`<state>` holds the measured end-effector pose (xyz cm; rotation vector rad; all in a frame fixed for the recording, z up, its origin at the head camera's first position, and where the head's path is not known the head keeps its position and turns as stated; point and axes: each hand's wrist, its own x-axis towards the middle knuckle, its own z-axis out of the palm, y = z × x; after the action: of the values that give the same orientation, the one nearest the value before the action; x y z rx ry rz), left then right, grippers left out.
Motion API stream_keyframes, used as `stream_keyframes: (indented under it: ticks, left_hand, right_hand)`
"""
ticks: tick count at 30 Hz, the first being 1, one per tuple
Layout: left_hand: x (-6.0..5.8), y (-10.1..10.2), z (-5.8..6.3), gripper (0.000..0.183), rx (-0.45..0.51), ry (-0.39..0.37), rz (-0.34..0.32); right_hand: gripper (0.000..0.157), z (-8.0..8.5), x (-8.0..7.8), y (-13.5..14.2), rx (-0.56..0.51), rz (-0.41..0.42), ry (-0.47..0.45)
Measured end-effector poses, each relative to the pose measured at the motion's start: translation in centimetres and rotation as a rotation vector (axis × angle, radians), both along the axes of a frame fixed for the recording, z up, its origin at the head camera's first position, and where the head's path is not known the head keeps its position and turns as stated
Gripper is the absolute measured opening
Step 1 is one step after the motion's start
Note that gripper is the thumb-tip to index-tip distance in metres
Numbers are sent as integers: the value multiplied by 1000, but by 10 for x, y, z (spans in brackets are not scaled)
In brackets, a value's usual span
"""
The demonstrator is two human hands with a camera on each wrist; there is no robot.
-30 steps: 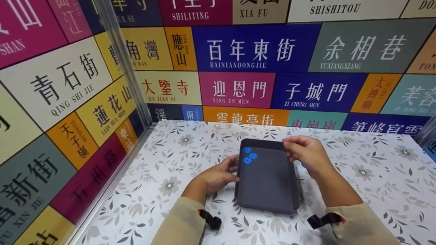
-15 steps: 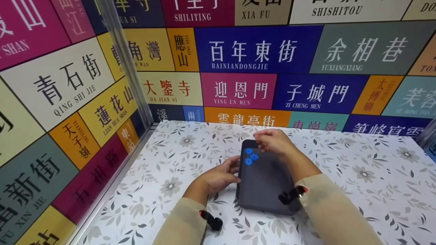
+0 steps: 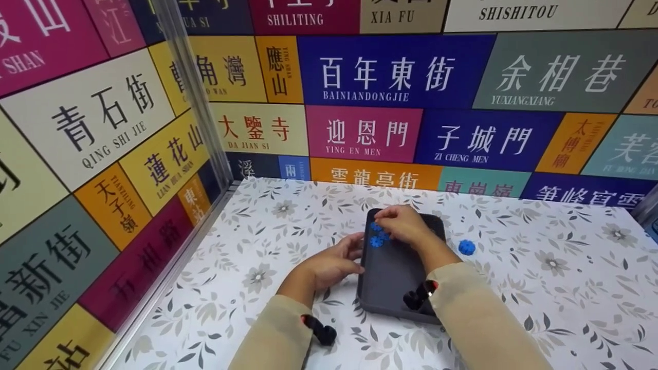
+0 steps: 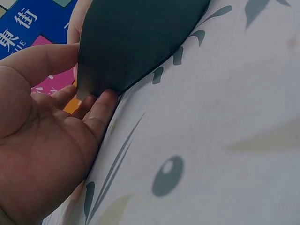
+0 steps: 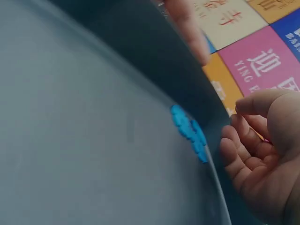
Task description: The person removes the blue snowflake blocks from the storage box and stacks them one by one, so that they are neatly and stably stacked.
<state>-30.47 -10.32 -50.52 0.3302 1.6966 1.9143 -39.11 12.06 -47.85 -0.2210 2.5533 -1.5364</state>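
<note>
A dark grey rectangular tray (image 3: 393, 280) lies on the table. Several small blue flower-shaped pieces (image 3: 376, 241) are inside its far left corner; in the right wrist view the blue pieces (image 5: 187, 131) sit beside the wall. My left hand (image 3: 329, 264) rests its fingertips and thumb against the outside of the tray's left wall. My right hand (image 3: 406, 226) is over the tray's far end, its fingers curled and its fingertips beside the blue pieces. Thumb and index finger of the right hand (image 5: 262, 150) come together, but whether a small piece is hidden between them cannot be told.
Another blue piece or small pile (image 3: 467, 246) lies on the table right of the tray. The floral-patterned table (image 3: 514, 288) meets a sign-covered wall (image 3: 370, 133) at the back and another such panel (image 3: 118, 154) at the left.
My right hand has moved left from the tray's right rim, across the far end, and lowered toward the blue pieces. The blue piece on the table is now uncovered. My left hand stays put.
</note>
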Motion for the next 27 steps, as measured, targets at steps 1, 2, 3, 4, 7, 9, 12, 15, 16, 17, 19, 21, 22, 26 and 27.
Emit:
stream_keyframes:
  ticks: [1,2,3,4,7,9,12,15,16,17,19,21,22,26,27]
  left_hand:
    - [0,0,0,97,-1,0,-3]
    - [0,0,1,97,1,2,-5]
    - [-1,0,1,97,1,2,-7]
    - [-1,-1,1,97,-2,2,-7]
    - [-1,-1,1,96,-8,1,-4]
    - [-1,0,1,96,-8,1,-1]
    - [0,1,0,96,7,9,2]
    - [0,2,-1,96,21,14,2]
    - [0,2,0,96,20,14,3]
    - [0,2,0,96,17,12,5]
    - [0,2,0,97,12,9,7]
    - [1,2,1,97,10,9,8]
    - [1,2,1,97,9,8,8]
    - [0,1,0,97,11,4,3]
    - [0,1,0,97,11,3,2]
  right_hand:
    - [26,-2,0,-1,23,15,4]
    - [25,-4,0,-1,44,31,7]
    - [25,-5,0,-1,60,47,7]
    - [25,-5,0,-1,79,61,13]
    - [27,-6,0,1,110,93,20]
    - [29,-7,0,4,129,107,22]
    - [31,-7,1,9,175,135,31]
    - [33,-8,1,12,214,161,33]
    - [34,-8,1,13,225,175,37]
    - [35,-8,1,14,231,186,37]
    - [35,-9,0,15,239,200,22]
    - [35,-9,0,15,249,215,15]
    - [36,-9,0,15,257,222,12]
    - [34,-9,0,14,290,238,-2]
    - [34,-10,0,14,300,239,-3]
